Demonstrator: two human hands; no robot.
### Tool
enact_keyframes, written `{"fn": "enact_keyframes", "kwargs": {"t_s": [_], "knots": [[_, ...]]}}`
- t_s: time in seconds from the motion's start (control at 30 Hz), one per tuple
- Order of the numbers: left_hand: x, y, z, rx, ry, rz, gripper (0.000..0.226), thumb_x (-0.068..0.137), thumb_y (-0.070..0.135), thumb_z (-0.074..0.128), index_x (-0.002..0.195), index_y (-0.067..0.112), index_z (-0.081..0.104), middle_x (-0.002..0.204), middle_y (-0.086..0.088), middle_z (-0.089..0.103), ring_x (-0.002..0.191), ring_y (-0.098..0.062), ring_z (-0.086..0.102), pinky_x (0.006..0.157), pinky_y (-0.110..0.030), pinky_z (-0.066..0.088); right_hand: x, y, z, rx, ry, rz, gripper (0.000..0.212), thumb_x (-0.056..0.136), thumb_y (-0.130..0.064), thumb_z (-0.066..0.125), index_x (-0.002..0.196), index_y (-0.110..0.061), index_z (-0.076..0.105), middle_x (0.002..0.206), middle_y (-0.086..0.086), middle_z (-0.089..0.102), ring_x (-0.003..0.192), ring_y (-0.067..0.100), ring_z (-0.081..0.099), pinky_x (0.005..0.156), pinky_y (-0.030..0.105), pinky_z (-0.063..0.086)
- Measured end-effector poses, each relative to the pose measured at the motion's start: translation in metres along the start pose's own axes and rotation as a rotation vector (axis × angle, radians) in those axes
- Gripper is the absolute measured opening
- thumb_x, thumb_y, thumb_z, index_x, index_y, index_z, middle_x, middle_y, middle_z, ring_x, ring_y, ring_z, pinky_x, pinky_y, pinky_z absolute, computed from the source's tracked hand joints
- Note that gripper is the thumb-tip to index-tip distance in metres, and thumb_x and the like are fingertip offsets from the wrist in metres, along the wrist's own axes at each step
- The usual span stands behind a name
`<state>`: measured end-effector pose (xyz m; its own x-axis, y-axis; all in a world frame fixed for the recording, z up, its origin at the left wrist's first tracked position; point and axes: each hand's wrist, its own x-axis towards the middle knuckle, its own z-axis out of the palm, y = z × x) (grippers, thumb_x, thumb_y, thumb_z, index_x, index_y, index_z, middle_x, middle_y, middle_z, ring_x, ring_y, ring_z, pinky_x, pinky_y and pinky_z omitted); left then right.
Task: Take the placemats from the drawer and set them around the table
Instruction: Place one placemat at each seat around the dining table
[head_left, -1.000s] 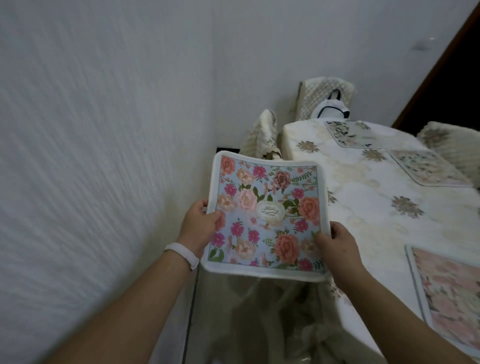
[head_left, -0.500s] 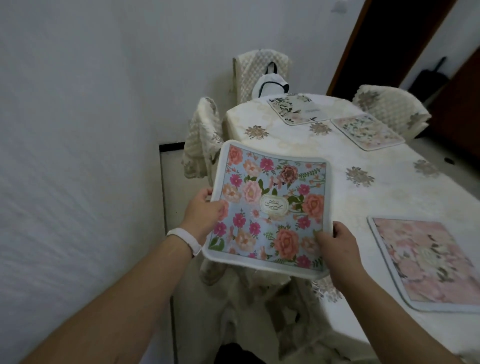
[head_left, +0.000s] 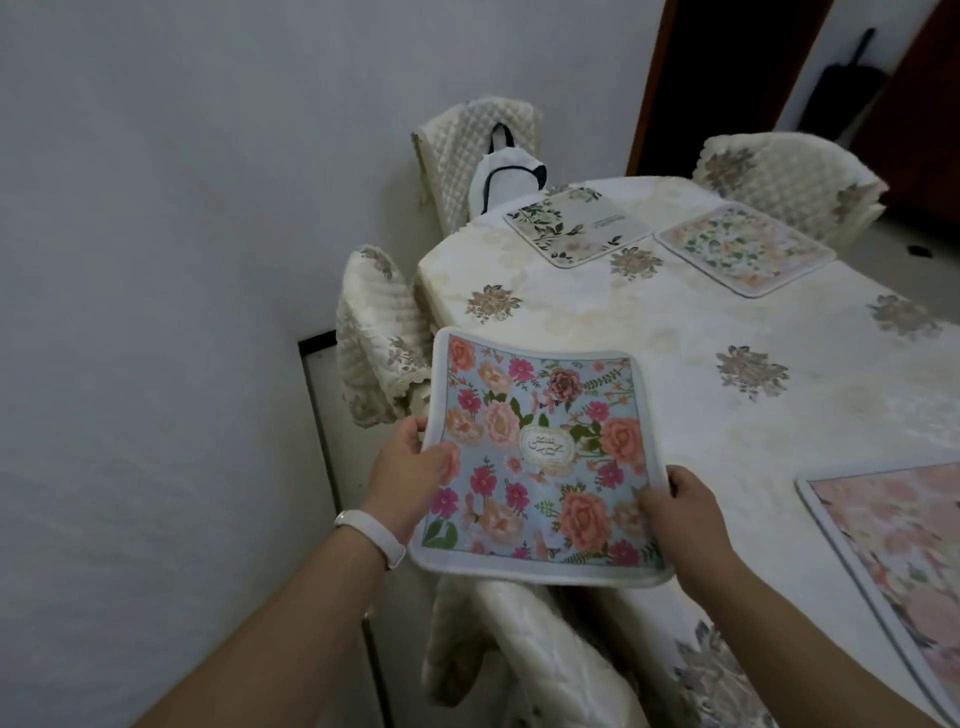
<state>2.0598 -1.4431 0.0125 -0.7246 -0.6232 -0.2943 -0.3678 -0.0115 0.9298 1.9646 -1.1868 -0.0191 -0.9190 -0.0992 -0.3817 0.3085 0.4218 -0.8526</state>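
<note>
I hold a light-blue placemat (head_left: 535, 462) printed with pink and orange flowers, level, above the left edge of the table (head_left: 675, 343). My left hand (head_left: 410, 467) grips its left edge and my right hand (head_left: 675, 514) grips its near right corner. Three other placemats lie on the cream tablecloth: a white leafy one (head_left: 571, 226) at the far end, a pale floral one (head_left: 743, 249) beside it, and a pink one (head_left: 898, 561) at the near right, cut off by the frame.
Chairs with quilted cream covers stand around the table: one at the left side (head_left: 374, 332), one at the far end (head_left: 467, 150) with a white bag (head_left: 506, 176) on it, one at the far right (head_left: 789, 176), one just below me (head_left: 519, 649). A white wall runs close on the left.
My view has swung right and closer, showing more of the table. Both hands keep the same grip, and the placemat now hangs over the table's left edge.
</note>
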Motion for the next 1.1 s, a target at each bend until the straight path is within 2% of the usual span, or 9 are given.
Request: {"fn": "enact_keyframes", "kwargs": {"t_s": [0.07, 0.2, 0.33, 0.47, 0.6, 0.8, 0.9, 1.0, 1.1], "knots": [[0.018, 0.007, 0.006, 0.023, -0.022, -0.007, 0.014, 0.089, 0.008, 0.06, 0.095, 0.02, 0.059, 0.082, -0.007, 0.069, 0.07, -0.025, 0.064, 0.062, -0.037, 0.056, 0.014, -0.003, 0.003, 0.004, 0.004, 0.012, 0.006, 0.093, -0.018, 0.054, 0.096, -0.016, 0.058, 0.09, 0.003, 0.069, 0.074, 0.02, 0.07, 0.056, 0.031, 0.053], [0.046, 0.016, 0.029, 0.06, -0.099, -0.035, 0.014, 0.089, 0.01, 0.061, 0.098, 0.02, 0.061, 0.096, -0.011, 0.072, 0.087, -0.036, 0.069, 0.074, -0.054, 0.058, 0.031, -0.001, -0.007, 0.029, 0.034, 0.043, 0.007, 0.094, -0.022, 0.055, 0.099, -0.017, 0.057, 0.092, 0.001, 0.068, 0.077, 0.017, 0.069, 0.056, 0.028, 0.052], [0.075, 0.024, 0.065, 0.129, -0.209, -0.035, 0.012, 0.09, 0.01, 0.062, 0.099, 0.018, 0.062, 0.095, -0.009, 0.072, 0.08, -0.029, 0.071, 0.069, -0.047, 0.06, 0.036, 0.014, -0.025, 0.072, 0.062, 0.113, 0.008, 0.092, -0.017, 0.057, 0.098, -0.021, 0.056, 0.095, 0.0, 0.067, 0.082, 0.016, 0.067, 0.06, 0.029, 0.052], [0.1, 0.017, 0.103, 0.182, -0.355, -0.048, 0.015, 0.091, 0.01, 0.062, 0.105, 0.016, 0.062, 0.097, -0.009, 0.073, 0.081, -0.026, 0.073, 0.069, -0.045, 0.06, 0.034, 0.035, -0.041, 0.101, 0.137, 0.198, 0.01, 0.093, -0.014, 0.056, 0.101, -0.02, 0.054, 0.097, -0.002, 0.063, 0.082, 0.01, 0.062, 0.057, 0.023, 0.046], [0.12, 0.006, 0.14, 0.242, -0.499, -0.067, 0.014, 0.092, 0.013, 0.061, 0.106, 0.017, 0.058, 0.097, -0.01, 0.073, 0.078, -0.027, 0.073, 0.064, -0.042, 0.06, 0.031, 0.058, -0.048, 0.128, 0.206, 0.283, 0.014, 0.094, -0.018, 0.057, 0.108, -0.02, 0.054, 0.099, -0.004, 0.063, 0.083, 0.009, 0.062, 0.058, 0.022, 0.047], [0.153, -0.01, 0.187, 0.384, -0.76, 0.04, 0.011, 0.093, 0.015, 0.062, 0.104, 0.017, 0.06, 0.096, -0.006, 0.073, 0.077, -0.021, 0.073, 0.063, -0.039, 0.06, 0.03, 0.087, -0.039, 0.175, 0.327, 0.427, 0.016, 0.096, -0.021, 0.055, 0.112, -0.021, 0.054, 0.102, -0.004, 0.063, 0.085, 0.008, 0.061, 0.06, 0.02, 0.047], [0.181, -0.021, 0.207, 0.437, -0.811, 0.083, 0.009, 0.093, 0.015, 0.062, 0.1, 0.02, 0.06, 0.092, -0.003, 0.073, 0.075, -0.018, 0.072, 0.064, -0.035, 0.059, 0.038, 0.095, -0.026, 0.176, 0.388, 0.488, 0.016, 0.095, -0.026, 0.056, 0.111, -0.022, 0.054, 0.102, -0.006, 0.064, 0.087, 0.01, 0.063, 0.066, 0.024, 0.052], [0.202, -0.034, 0.216, 0.479, -0.849, 0.094, 0.01, 0.094, 0.017, 0.062, 0.096, 0.026, 0.06, 0.089, -0.002, 0.073, 0.078, -0.02, 0.072, 0.067, -0.037, 0.059, 0.042, 0.099, -0.013, 0.17, 0.438, 0.511, 0.017, 0.096, -0.023, 0.055, 0.113, -0.022, 0.055, 0.102, -0.006, 0.064, 0.085, 0.006, 0.061, 0.062, 0.018, 0.047], [0.219, -0.037, 0.22, 0.52, -0.925, 0.147, 0.009, 0.093, 0.019, 0.063, 0.097, 0.026, 0.06, 0.083, 0.005, 0.073, 0.071, -0.01, 0.071, 0.056, -0.021, 0.054, 0.047, 0.103, -0.005, 0.19, 0.499, 0.549, 0.014, 0.096, -0.019, 0.053, 0.11, -0.022, 0.055, 0.096, -0.009, 0.062, 0.081, 0.001, 0.057, 0.059, 0.017, 0.043]]}}
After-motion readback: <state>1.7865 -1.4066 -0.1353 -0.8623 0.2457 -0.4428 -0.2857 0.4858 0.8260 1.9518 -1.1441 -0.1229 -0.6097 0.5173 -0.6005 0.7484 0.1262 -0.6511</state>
